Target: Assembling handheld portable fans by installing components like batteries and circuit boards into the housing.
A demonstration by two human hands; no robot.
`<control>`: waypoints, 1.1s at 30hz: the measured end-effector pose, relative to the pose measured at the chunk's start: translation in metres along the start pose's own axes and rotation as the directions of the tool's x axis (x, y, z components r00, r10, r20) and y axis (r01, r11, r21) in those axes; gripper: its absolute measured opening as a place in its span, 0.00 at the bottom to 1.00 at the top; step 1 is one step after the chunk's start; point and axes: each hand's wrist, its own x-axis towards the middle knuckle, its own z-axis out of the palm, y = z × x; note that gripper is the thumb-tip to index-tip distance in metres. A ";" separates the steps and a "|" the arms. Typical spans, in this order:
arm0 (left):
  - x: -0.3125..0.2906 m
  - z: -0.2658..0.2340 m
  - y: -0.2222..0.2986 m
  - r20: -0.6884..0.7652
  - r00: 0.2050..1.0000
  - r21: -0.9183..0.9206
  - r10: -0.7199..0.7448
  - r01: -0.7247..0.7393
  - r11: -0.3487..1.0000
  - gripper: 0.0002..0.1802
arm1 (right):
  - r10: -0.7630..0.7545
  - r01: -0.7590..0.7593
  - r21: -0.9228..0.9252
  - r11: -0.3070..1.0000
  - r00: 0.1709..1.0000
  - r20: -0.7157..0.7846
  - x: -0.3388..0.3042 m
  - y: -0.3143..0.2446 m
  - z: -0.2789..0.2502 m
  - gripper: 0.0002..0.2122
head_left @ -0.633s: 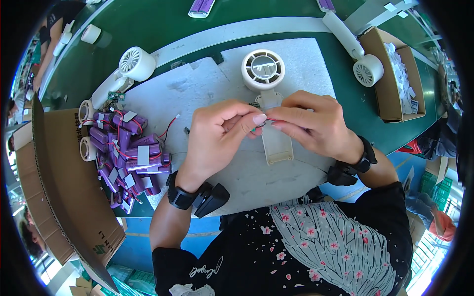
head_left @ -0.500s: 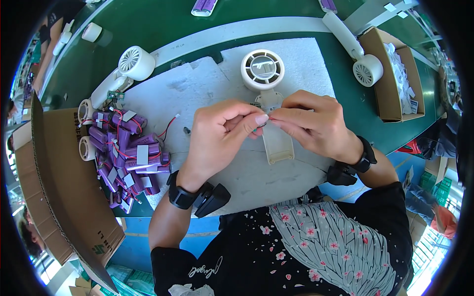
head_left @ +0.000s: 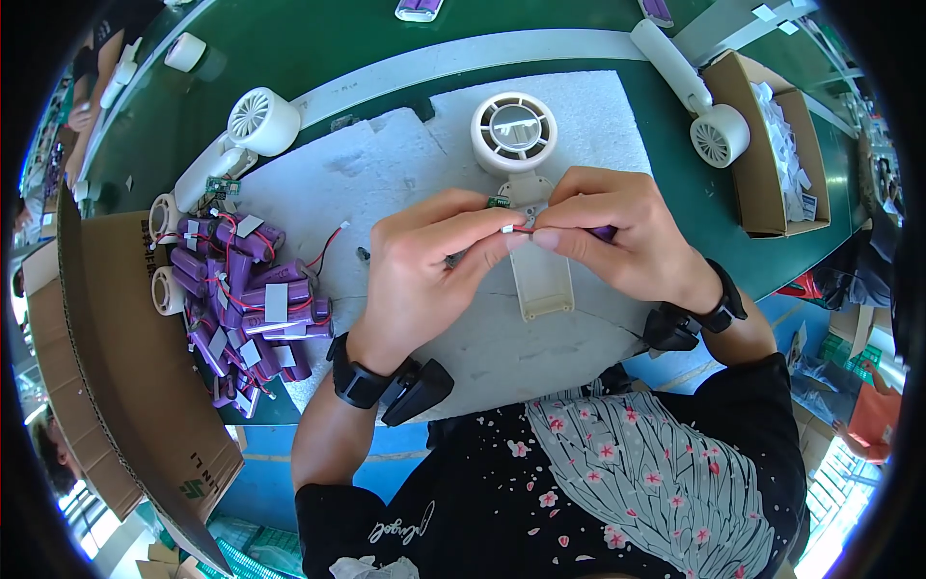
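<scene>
A handheld fan body in white plastic lies on the pale foam board, its round head [head_left: 514, 132] at the far end and its opened handle shell [head_left: 543, 286] toward me. Over the handle my hands meet. My left hand [head_left: 429, 265] is closed, thumb and forefinger pinching a small white wire connector [head_left: 508, 230]. My right hand [head_left: 627, 232] is closed too, pinching the red and dark wires beside that connector. Part of a purple battery cell [head_left: 604, 233] shows under its fingers. A small green circuit board [head_left: 498, 202] sits just beyond my left fingertips.
Purple battery packs with wires [head_left: 256, 299] are heaped on the left beside a large cardboard box [head_left: 145, 357]. White fans lie at the far left [head_left: 262, 123] and far right [head_left: 719, 137]. A carton of white pieces [head_left: 786, 159] stands at right. Purple parts [head_left: 419, 10] lie beyond the rail.
The white connector has come into sight between my fingertips, and the purple cell shows under my right hand. My hands have shifted slightly. The purple part beyond the rail has moved right.
</scene>
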 end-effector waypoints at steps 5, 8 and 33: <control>0.000 0.002 0.001 0.013 0.992 -0.183 -0.129 0.129 0.975 0.10 | -0.168 0.145 -0.194 0.970 0.979 -0.111 -0.002 0.005 0.006 0.06; 0.000 0.003 0.002 0.034 0.979 -0.332 -0.200 0.200 0.922 0.09 | -0.172 0.140 -0.221 0.965 0.976 -0.131 -0.004 0.006 0.009 0.06; 0.005 -0.014 -0.002 0.291 0.918 -0.504 -0.271 0.388 0.771 0.17 | -0.070 0.068 -0.098 0.993 0.997 -0.013 -0.002 0.006 0.006 0.03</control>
